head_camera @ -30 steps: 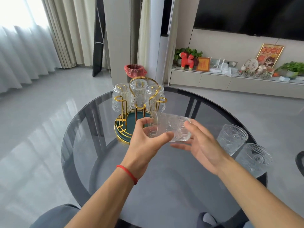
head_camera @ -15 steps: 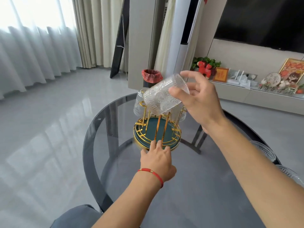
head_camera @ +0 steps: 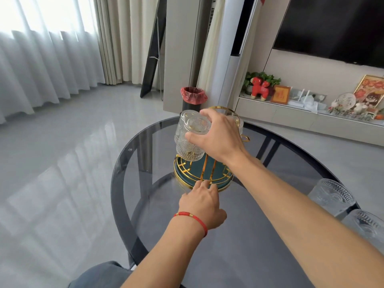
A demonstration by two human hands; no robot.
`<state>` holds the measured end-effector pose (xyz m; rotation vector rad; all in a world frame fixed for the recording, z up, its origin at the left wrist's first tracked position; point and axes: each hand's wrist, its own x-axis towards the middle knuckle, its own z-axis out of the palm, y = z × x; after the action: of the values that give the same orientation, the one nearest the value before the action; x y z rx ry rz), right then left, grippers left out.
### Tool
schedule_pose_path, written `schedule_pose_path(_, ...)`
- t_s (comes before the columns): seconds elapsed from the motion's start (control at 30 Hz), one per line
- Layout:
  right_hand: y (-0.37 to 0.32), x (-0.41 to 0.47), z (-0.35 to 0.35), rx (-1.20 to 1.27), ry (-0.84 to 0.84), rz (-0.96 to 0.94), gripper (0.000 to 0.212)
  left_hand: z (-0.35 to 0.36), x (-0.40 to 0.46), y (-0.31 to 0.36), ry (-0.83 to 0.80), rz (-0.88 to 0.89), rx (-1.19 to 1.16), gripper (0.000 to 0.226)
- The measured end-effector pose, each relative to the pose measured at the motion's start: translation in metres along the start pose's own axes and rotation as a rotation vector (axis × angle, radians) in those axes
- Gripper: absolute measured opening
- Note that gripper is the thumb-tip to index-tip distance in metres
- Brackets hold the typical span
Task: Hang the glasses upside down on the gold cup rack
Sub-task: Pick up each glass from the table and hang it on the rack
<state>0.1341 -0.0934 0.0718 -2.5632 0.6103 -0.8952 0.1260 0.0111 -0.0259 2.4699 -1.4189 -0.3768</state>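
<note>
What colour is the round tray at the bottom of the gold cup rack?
Dark teal-green with a gold rim, clearest in the head view.

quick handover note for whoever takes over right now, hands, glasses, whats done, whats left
Right hand: grips an upside-down glass by its base, over the gold cup rack; whether it sits on a peg cannot be told.
Left hand: empty, fingertips at the rack's near rim.
Done: other glasses already hang on the rack's far side, mostly hidden by the hand.
Left: seat and release this one, then hang the two glasses waiting on the glass table at right.
</note>
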Motion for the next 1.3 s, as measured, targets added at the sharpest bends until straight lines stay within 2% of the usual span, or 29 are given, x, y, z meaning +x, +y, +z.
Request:
schedule_pose_path(0.43, 0.012, -0.005, 0.022, -0.113, -0.083, 0.053, 0.08, 0.001, 0.0, 0.0, 0.027, 0.005, 0.019, 0.05)
schedule_pose_path(0.6, 0.018, -0.011, 0.018, -0.138, -0.142, 0.041, 0.079, 0.001, 0.002, -0.001, 0.083, -0.007, -0.052, 0.046)
schedule_pose_path(0.7, 0.022, -0.02, 0.01, -0.136, -0.127, 0.008, 0.067, -0.007, 0.004, 0.005, 0.145, -0.038, -0.259, 0.041)
schedule_pose_path(0.83, 0.037, -0.045, -0.016, -0.085, 0.005, -0.062, 0.039, -0.017, 0.003, 0.016, 0.268, 0.007, -0.646, 0.023)
schedule_pose_path(0.97, 0.067, -0.088, -0.049, -0.032, 0.071, -0.047, 0.029, -0.018, 0.0, 0.026, 0.322, 0.057, -0.838, 0.017)
schedule_pose_path(1.17, 0.129, -0.172, -0.085, -0.162, 0.081, 0.006, 0.02, 0.004, -0.004, 0.044, 0.373, 0.11, -0.667, 0.028)
schedule_pose_path(1.3, 0.158, -0.202, -0.107, -0.243, 0.057, 0.112, 0.023, 0.025, -0.009, 0.054, 0.396, 0.26, -0.423, 0.041)
